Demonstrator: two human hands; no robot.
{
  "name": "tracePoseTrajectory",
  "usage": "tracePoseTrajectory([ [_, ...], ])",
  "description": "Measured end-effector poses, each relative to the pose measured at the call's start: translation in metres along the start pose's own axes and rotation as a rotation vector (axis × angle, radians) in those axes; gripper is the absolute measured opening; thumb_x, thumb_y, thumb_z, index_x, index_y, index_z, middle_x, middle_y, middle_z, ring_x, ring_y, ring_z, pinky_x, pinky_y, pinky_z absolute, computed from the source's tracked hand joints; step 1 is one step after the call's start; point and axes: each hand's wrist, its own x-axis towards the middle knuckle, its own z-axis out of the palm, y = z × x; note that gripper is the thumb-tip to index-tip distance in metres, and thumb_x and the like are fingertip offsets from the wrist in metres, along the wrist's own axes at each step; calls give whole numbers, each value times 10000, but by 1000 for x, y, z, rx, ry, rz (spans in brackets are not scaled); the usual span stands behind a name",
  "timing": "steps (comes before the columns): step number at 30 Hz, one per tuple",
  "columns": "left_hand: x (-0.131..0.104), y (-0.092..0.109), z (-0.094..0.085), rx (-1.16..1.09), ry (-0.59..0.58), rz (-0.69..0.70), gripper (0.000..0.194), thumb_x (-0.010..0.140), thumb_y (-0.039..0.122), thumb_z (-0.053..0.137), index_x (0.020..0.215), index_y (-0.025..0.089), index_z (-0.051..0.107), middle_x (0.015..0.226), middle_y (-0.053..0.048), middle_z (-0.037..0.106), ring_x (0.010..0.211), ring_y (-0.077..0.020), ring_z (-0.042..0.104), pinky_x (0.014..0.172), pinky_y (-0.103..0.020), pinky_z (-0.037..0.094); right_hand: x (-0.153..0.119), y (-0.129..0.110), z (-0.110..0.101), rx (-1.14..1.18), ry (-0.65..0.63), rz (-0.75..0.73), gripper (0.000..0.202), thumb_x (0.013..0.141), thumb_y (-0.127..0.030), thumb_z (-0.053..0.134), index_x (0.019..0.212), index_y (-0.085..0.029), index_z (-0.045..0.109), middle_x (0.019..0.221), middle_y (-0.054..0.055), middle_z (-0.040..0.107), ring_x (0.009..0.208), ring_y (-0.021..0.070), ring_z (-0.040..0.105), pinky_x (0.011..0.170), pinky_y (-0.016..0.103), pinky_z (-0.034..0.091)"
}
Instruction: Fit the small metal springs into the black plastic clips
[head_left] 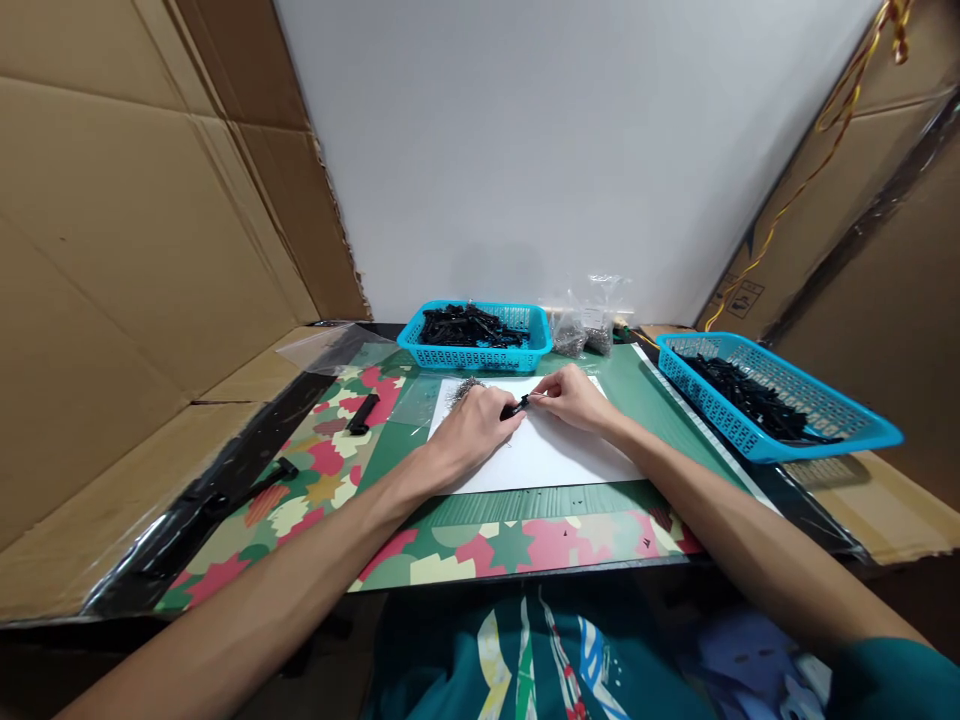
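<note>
Over a white sheet (pixel 570 458), my left hand (pixel 474 428) is closed around a small black plastic part (pixel 516 409). My right hand (pixel 574 398) meets the part's right end with thumb and forefinger pinched together; what sits between those fingertips is too small to make out. Just behind my left hand lies a heap of tiny metal pieces (pixel 466 387), partly hidden by the knuckles. A few thin bits are scattered on the sheet beneath the hands.
A blue basket (pixel 480 360) of black parts stands behind the sheet, another blue basket (pixel 855 428) at right. Clear bags of small metal pieces (pixel 570 338) lean against the wall. Two loose black pieces (pixel 364 414) lie at left. Cardboard walls (pixel 97 250) flank the table.
</note>
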Motion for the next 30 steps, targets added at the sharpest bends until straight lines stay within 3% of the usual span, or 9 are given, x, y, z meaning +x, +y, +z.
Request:
tracePoseTrajectory([
  [3, 0, -2, 0, 3, 5, 4, 260, 986, 306, 605, 861, 151, 773, 788, -84, 757, 754, -225, 643, 673, -326, 391, -1, -1, -7, -9, -76, -19, 226, 899, -287, 688, 848, -143, 855, 538, -6, 636, 517, 112, 480, 542, 257, 311],
  [7, -1, -5, 1, -19, 26, -3, 257, 982, 338, 622, 942, 150, 792, 863, -110, 782, 821, -255, 685, 692, -326, 437, -1, -2, -13, -64, 25, -67, 242, 922, -264, 661, 811, -128, 827, 608, 5, 647, 571, 122, 487, 546, 262, 285],
  [11, -3, -3, 1, -62, 40, 7, 244, 976, 329, 633, 941, 155, 800, 859, -112, 787, 780, -248, 697, 692, -318, 457, -1, -3, -17, -97, 108, -260, 298, 1000, -256, 579, 885, -144, 830, 831, 78, 761, 727, 173, 630, 665, 275, 421],
  [14, -3, -1, 1, -69, 41, 21, 229, 973, 318, 636, 965, 158, 800, 876, -116, 791, 784, -251, 704, 695, -321, 455, -1, -3, -15, -25, 188, -339, 272, 991, -342, 647, 877, -185, 838, 970, 108, 804, 857, 225, 716, 785, 321, 517],
  [18, -3, -2, 2, -66, 30, 33, 232, 980, 321, 624, 990, 155, 787, 885, -111, 786, 779, -247, 698, 678, -326, 435, 0, 0, -7, 355, 240, -146, 404, 845, -567, 801, 783, -167, 795, 760, 96, 777, 709, 237, 745, 692, 347, 615],
  [21, -3, -3, 3, -65, 18, 26, 234, 981, 329, 620, 969, 152, 773, 853, -93, 773, 756, -237, 679, 662, -327, 413, 1, 1, 1, 541, 242, 1, 489, 734, -625, 869, 751, -151, 751, 694, 99, 758, 640, 231, 745, 646, 354, 653],
  [30, -3, 1, 2, -54, 8, 35, 236, 982, 315, 606, 919, 149, 761, 810, -73, 742, 733, -214, 641, 654, -317, 393, 1, 2, 12, 447, 272, 22, 514, 787, -651, 814, 719, -159, 684, 679, 112, 755, 571, 220, 729, 557, 321, 616],
])
